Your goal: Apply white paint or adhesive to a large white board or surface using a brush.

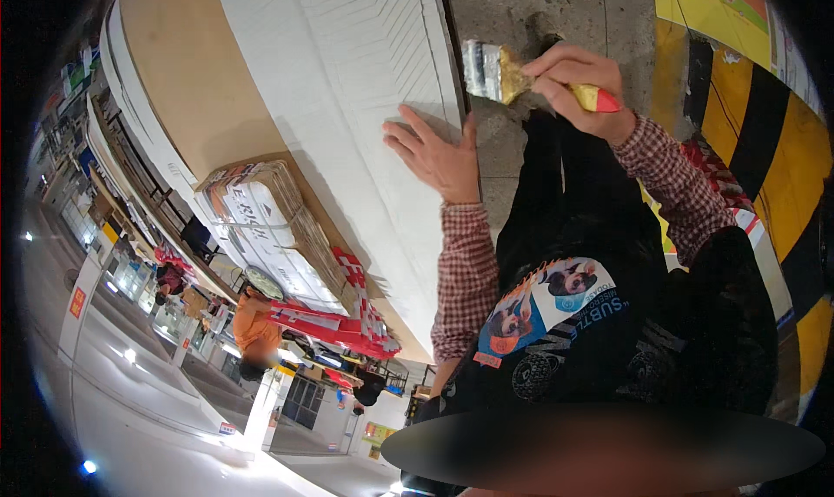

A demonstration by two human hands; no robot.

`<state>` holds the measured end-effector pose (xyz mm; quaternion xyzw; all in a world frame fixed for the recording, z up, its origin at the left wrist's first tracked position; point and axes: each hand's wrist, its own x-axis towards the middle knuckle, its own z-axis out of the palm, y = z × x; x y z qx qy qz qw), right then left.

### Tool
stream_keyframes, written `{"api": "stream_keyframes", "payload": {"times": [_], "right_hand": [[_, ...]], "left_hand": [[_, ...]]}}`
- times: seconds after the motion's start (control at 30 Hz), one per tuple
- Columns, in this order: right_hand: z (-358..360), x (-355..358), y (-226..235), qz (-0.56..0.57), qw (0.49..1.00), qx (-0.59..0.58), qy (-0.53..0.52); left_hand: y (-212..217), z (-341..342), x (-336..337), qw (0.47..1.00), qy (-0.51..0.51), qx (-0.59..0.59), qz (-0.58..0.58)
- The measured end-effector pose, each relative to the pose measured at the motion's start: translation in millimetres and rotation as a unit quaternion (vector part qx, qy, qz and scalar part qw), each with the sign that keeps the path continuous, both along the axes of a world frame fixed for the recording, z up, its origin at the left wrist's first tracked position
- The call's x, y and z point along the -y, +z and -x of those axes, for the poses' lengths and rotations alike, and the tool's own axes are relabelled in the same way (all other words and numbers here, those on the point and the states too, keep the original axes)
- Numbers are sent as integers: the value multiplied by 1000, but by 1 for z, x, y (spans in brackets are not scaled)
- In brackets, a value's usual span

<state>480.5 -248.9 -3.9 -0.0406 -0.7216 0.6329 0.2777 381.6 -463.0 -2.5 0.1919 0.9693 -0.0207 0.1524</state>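
Right hand (580,84): my fingers are wrapped round a paintbrush (521,78), bristles at the white board's edge.
Left hand (437,154): fingers spread flat, pressing the white board (347,80).
Behind: stacked cardboard (269,228) beside it.

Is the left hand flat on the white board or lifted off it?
Flat on it: the left hand lies palm down, fingers spread, on the white board, near its edge. The right hand grips a paintbrush.
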Motion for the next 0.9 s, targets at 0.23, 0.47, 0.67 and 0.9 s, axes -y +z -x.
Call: {"api": "stream_keyframes", "payload": {"times": [0.23,0.47,0.67,0.9], "right_hand": [[-8,0,-6,-31,999,21,-6],[24,-7,-12,-133,989,-61,-36],[10,26,-27,-65,997,-30,0],[13,23,-14,-74,997,-30,-20]], "left_hand": [[-4,-37,54,998,-10,-14,-67],[36,4,74,970,-38,125,-203],[42,10,71,967,-29,155,-201],[40,8,72,970,-43,135,-196]]}}
